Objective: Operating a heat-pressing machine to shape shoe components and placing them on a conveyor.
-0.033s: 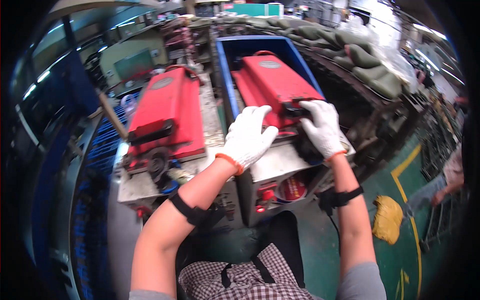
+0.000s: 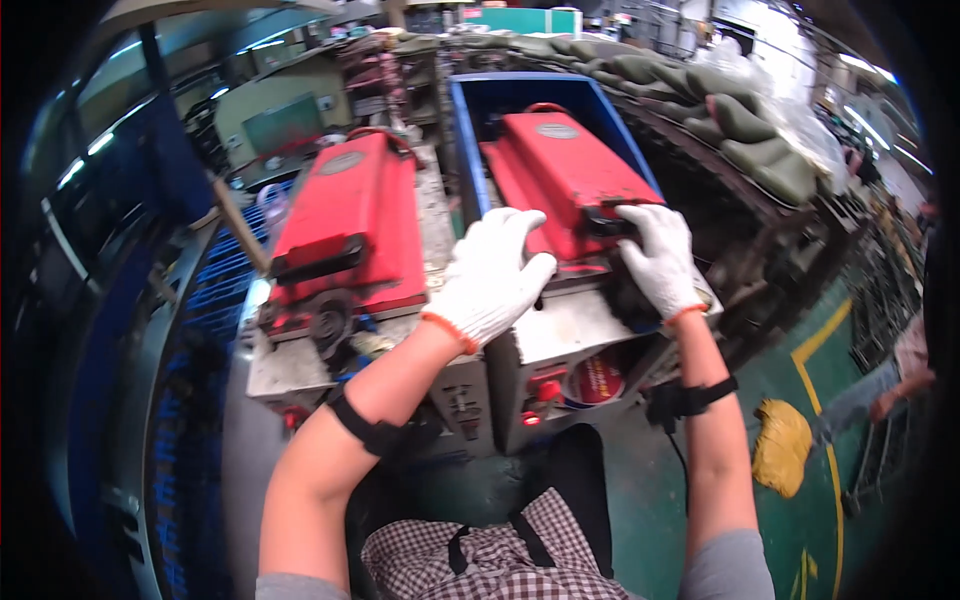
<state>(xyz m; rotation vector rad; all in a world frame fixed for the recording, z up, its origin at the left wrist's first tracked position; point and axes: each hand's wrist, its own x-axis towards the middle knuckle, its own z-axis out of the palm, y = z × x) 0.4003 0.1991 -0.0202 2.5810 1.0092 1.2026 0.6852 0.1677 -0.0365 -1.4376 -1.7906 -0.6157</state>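
The left hand (image 2: pixel 488 272) was held open and the right hand (image 2: pixel 660 252) curled, grip unclear, by the red cover (image 2: pixel 568 160) partly inside the blue box (image 2: pixel 612 115). Little had been changed; nothing new seemed done.

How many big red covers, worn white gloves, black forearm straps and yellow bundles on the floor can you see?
Red covers: 2
White gloves: 2
Black forearm straps: 2
Yellow bundle: 1
Total: 7
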